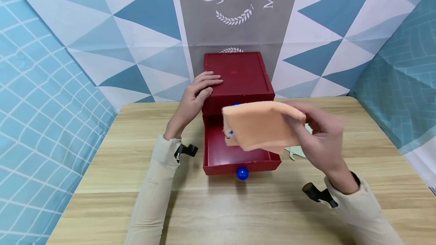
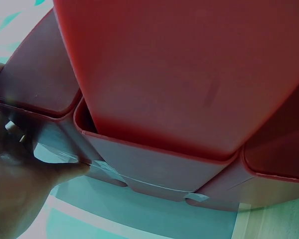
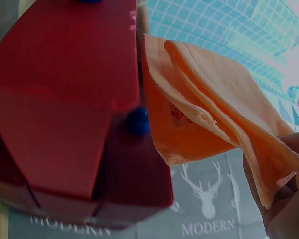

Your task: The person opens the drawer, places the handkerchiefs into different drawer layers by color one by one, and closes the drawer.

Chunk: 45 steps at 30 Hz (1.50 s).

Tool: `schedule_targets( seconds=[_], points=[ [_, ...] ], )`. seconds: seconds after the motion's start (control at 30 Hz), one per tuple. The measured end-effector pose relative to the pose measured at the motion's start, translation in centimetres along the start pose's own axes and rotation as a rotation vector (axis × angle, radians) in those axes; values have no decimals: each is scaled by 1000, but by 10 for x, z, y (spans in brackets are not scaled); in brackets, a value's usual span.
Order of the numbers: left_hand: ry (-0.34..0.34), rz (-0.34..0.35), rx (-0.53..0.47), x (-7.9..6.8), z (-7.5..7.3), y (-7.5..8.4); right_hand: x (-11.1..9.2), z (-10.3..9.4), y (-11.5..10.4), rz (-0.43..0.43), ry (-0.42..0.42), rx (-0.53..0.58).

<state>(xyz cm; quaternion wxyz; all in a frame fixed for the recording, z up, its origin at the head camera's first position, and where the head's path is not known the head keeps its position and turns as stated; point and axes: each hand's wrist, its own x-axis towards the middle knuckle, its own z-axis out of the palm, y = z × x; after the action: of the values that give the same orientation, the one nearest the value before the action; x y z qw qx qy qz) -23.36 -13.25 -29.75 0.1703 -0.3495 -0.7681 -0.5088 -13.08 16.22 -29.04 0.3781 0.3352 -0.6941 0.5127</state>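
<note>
A dark red two-tier drawer box [image 1: 235, 75] stands at the back of the table, its lower drawer [image 1: 221, 150] pulled out and its blue knob [image 1: 242, 173] facing front. My left hand [image 1: 197, 95] rests on the left edge of the box top, fingers lying over it; the left wrist view shows the thumb along the box's side. My right hand [image 1: 321, 135] pinches a folded orange cloth [image 1: 262, 124] by its right end, above the open drawer. A small printed label shows on the cloth, and its folds hang toward the left.
A pale green piece [image 1: 296, 151] lies on the wooden table [image 1: 238, 214] to the right of the drawer, partly behind the right hand. Patterned cloth backdrops [image 1: 146, 29] surround the table at the back and sides. The upper drawer's blue knob peeks over the orange cloth.
</note>
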Motion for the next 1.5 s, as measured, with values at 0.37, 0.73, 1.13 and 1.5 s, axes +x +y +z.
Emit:
schedule_targets(
  seconds=[0.37, 0.73, 1.13, 1.5],
  points=[
    [1, 9, 6, -1, 0, 1, -12, 34, 20, 61, -181, 33],
    [6, 29, 3, -2, 0, -2, -29, 60, 39, 237, -358, 13],
    [9, 5, 10, 0, 2, -1, -32, 61, 48, 282, -518, -196],
    [7, 0, 10, -1, 2, -1, -32, 60, 44, 351, -731, -344]
  ],
)
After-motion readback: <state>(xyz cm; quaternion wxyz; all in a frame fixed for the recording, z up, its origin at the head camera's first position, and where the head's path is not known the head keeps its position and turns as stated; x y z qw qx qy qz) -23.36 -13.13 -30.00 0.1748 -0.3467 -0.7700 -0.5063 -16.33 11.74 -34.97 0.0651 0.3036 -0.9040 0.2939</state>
